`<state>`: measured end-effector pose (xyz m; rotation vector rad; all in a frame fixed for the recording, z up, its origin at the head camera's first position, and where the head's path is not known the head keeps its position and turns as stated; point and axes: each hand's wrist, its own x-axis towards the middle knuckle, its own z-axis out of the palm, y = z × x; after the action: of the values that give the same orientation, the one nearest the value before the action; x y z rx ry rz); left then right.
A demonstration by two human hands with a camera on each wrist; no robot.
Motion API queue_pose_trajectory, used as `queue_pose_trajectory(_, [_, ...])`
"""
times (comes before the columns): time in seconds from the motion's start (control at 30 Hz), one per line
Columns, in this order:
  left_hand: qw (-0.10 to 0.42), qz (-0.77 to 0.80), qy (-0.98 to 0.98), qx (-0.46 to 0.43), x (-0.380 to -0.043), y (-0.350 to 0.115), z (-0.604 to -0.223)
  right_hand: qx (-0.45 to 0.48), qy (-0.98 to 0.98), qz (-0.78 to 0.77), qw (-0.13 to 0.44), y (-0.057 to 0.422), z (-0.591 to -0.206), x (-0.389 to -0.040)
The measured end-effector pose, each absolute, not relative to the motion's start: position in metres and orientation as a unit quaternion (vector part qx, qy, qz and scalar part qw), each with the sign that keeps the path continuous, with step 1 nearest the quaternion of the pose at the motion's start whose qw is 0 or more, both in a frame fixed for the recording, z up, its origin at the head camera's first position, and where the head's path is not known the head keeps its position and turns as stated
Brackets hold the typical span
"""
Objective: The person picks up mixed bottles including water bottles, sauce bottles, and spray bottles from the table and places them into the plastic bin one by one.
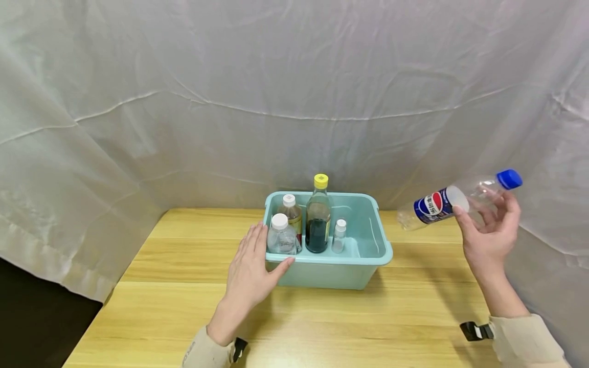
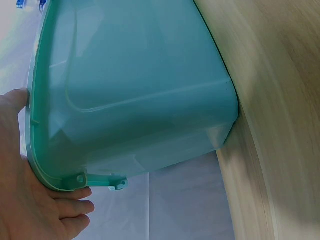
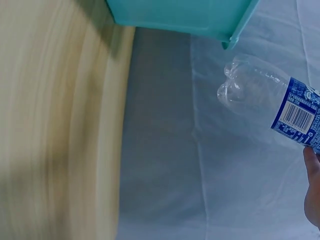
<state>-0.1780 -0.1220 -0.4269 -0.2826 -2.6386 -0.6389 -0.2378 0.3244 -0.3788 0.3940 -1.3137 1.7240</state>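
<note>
My right hand (image 1: 492, 235) grips a clear plastic Pepsi bottle (image 1: 434, 207) with a blue cap, tilted in the air to the right of the bin; its base points left toward the bin. In the right wrist view the bottle (image 3: 260, 90) hangs beyond the table edge line, apart from the bin. My left hand (image 1: 250, 268) rests on the left end of the light-blue plastic bin (image 1: 322, 276), its fingers straight along the rim and the thumb over the front corner. In the left wrist view that hand (image 2: 40, 210) touches the rim from outside.
Inside the bin stand a white-capped clear bottle (image 1: 281, 239), a white-capped labelled bottle (image 1: 294, 210), a yellow-capped bottle of dark liquid (image 1: 317, 225) and a small white-capped bottle (image 1: 339, 237). The bin sits on a wooden table (image 1: 184, 266) before a grey curtain (image 1: 276, 102).
</note>
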Motion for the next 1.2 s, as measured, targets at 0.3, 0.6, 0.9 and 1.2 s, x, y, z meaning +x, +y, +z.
queue_pose_trajectory(0.3, [0.202, -0.232, -0.946, -0.101, -0.178, -0.122, -0.427, 0.200, -0.503, 0.700, 0.465, 0.309, -0.362, -0.232])
queue_pose_trajectory(0.6, [0.195, -0.230, -0.948, -0.098, -0.178, -0.121, -0.427, 0.231, -0.485, 0.709, 0.457, 0.293, -0.351, -0.228])
queue_pose_trajectory(0.9, [0.200, -0.231, -0.947, -0.099, -0.178, -0.122, -0.429, 0.258, -0.498, 0.709, 0.427, 0.273, -0.350, -0.228])
queue_pose_trajectory(1.2, [0.202, -0.232, -0.946, -0.102, -0.178, -0.122, -0.428, 0.303, -0.535, 0.682, 0.397, 0.250, -0.362, -0.231])
